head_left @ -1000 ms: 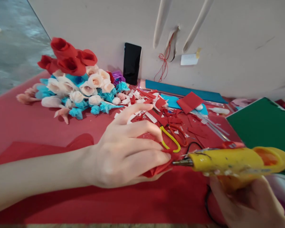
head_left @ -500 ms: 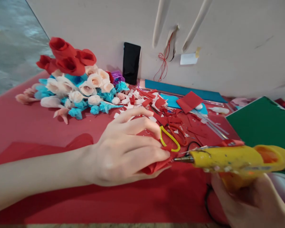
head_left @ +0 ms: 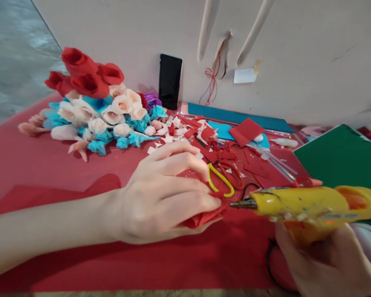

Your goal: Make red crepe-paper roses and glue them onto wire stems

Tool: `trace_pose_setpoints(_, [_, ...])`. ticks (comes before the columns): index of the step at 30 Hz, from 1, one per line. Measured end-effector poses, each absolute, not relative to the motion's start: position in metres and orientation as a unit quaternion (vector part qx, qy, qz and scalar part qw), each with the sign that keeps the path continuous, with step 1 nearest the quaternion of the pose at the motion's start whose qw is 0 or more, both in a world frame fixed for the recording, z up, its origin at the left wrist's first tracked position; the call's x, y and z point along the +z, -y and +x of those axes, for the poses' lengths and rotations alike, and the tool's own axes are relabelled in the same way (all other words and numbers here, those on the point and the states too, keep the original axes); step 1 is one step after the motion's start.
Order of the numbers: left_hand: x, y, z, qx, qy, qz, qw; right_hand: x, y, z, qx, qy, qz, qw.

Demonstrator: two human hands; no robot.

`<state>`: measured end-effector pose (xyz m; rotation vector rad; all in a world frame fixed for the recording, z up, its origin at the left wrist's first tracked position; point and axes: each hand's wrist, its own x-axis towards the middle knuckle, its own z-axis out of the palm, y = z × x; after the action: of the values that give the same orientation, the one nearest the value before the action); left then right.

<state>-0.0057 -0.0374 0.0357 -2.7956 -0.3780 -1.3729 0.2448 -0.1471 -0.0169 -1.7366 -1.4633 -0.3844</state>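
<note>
Folded red crepe paper (head_left: pixel 200 219) is pinched in my left hand (head_left: pixel 163 194), with most of the piece hidden under the fingers. My right hand (head_left: pixel 330 260) grips a yellow hot glue gun (head_left: pixel 303 204) by its handle. The gun's metal nozzle points left and sits a short gap to the right of the red paper. Just beyond my left fingertips lie scissors (head_left: pixel 221 181) with one yellow and one red handle loop, their blades mostly covered by scraps. A black cord (head_left: pixel 270 255) curves below the gun.
Paper flowers (head_left: pixel 111 111) in red, cream and blue are heaped at the back left. A phone (head_left: pixel 170 81) leans on the wall. Red and white scraps (head_left: pixel 200 132) spread across the middle. A green board (head_left: pixel 340 156) lies at right, near clear glue sticks (head_left: pixel 275 163).
The glue gun has drawn back slightly to the right, its nozzle now apart from the red paper. My left hand keeps its place and hold.
</note>
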Motion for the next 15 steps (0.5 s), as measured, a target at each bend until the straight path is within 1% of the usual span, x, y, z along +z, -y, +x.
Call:
trace_pose_setpoints(3, [0.035, 0.037, -0.006, -0.426, 0.117, -0.897, 0.009, -0.015, 0.146, 0.245, -0.196, 0.606, -0.659, 0.400])
trace_pose_setpoints(8, [0.035, 0.035, -0.006, -0.426, 0.134, -0.895, 0.001, -0.006, 0.144, 0.242, -0.226, 0.598, -0.677, 0.364])
trace_pose_setpoints(15, [0.033, 0.033, -0.001, -0.447, 0.136, -0.884, -0.009, -0.005, 0.140, 0.243, -0.216, 0.598, -0.681, 0.364])
